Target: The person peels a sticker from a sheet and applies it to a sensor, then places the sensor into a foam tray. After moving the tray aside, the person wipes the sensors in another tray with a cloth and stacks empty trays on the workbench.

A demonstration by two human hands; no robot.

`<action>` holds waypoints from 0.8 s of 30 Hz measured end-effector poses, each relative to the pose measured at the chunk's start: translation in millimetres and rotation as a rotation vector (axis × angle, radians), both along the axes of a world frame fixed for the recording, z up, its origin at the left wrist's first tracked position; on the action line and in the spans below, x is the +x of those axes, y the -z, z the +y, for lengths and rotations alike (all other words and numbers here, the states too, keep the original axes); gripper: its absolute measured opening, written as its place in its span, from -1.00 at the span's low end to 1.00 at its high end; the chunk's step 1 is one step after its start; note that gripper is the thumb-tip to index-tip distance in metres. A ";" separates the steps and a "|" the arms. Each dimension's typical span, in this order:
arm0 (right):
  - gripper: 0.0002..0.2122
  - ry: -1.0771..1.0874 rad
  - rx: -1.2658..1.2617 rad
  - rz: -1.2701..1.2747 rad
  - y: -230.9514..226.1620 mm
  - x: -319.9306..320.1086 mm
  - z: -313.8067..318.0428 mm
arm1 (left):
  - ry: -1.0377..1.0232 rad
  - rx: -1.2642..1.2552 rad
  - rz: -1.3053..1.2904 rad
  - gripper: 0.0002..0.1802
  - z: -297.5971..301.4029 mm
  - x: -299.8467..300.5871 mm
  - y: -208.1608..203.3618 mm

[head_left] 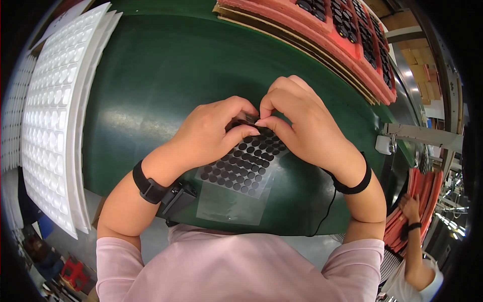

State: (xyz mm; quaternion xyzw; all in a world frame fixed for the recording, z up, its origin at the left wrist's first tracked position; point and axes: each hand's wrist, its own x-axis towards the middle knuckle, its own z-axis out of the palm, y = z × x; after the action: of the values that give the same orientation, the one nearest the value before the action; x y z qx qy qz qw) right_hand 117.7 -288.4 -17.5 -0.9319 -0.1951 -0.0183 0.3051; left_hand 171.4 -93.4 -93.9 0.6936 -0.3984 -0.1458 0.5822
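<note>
My left hand (209, 131) is closed, its thumb and fingers around a small dark piece (242, 122) that its fingers mostly hide. Fingertips of my right hand (304, 113) are pinched together right against the left fingertips; what lies in that pinch is too small to make out. Beneath both hands is a clear sheet of round black stickers (234, 171) in rows, its far part covered by the hands. A clear plastic sheet (229, 204) extends from under it toward me on the green table (151, 65).
White trays with round pockets (53, 110) stand stacked at the left. Red trays with black round parts (347, 30) lie at the far right on brown boards. A black device (178, 198) sits by my left forearm. At the right, another person's hand (410, 207) touches red trays.
</note>
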 end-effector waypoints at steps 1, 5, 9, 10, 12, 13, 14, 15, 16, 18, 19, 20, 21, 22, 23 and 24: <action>-0.83 0.001 0.005 -0.021 0.2 -2.1 -0.4 | -0.006 -0.003 0.029 -0.72 -0.5 -0.5 -0.1; -0.84 0.024 0.062 -0.032 -2.7 -13.8 -10.0 | 0.009 0.066 0.191 -0.70 1.8 1.2 -6.0; -0.86 0.170 0.206 0.122 -4.2 -38.8 -41.4 | 0.188 0.135 0.475 -0.67 3.8 1.0 -14.4; -0.86 0.276 0.257 0.214 -2.9 -47.4 -49.9 | 0.309 0.056 0.556 -0.65 2.5 -2.2 -12.7; -0.87 0.384 0.316 0.312 2.7 -59.1 -62.0 | 0.430 -0.018 0.645 -0.63 -2.3 -8.3 -14.2; -0.88 0.431 0.329 0.384 7.2 -64.4 -67.8 | 0.479 0.044 0.506 -0.63 -6.6 -11.9 -15.0; -0.89 0.477 0.341 0.456 11.8 -69.3 -73.1 | 0.527 0.103 0.367 -0.63 -11.9 -15.1 -16.0; -0.89 0.523 0.353 0.528 15.6 -73.3 -77.3 | 0.573 0.161 0.226 -0.63 -18.0 -17.0 -16.5; -0.89 0.530 0.355 0.536 18.5 -75.6 -79.6 | 0.580 0.161 0.235 -0.63 -25.4 -17.9 -16.6; -0.89 0.558 0.382 0.593 24.8 -77.6 -79.7 | 0.602 0.175 -0.071 -0.65 -40.9 -19.1 -16.7; -0.90 0.571 0.396 0.621 27.8 -78.0 -79.5 | 0.608 0.180 -0.224 -0.65 -46.3 -18.9 -16.0; -0.90 0.575 0.398 0.629 29.7 -77.6 -78.8 | 0.613 0.180 -0.215 -0.65 -49.8 -18.4 -15.1; -0.90 0.579 0.388 0.619 30.6 -77.0 -77.1 | 0.618 0.184 -0.268 -0.65 -52.9 -18.5 -13.5; -0.90 0.582 0.378 0.608 31.0 -76.1 -75.9 | 0.622 0.187 -0.321 -0.65 -55.6 -18.6 -12.0; -0.90 0.583 0.368 0.598 31.5 -75.9 -76.2 | 0.625 0.189 -0.374 -0.65 -57.8 -18.8 -10.4; -0.90 0.587 0.368 0.608 32.2 -76.3 -77.6 | 0.628 0.188 -0.364 -0.65 -59.0 -18.9 -8.7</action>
State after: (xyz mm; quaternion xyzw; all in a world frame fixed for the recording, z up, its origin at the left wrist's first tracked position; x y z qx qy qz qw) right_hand 41.4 -366.0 -49.7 -0.8411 0.1821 0.1358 0.4909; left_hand 152.4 -152.4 -85.2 0.6024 -0.6737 -0.2276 0.3626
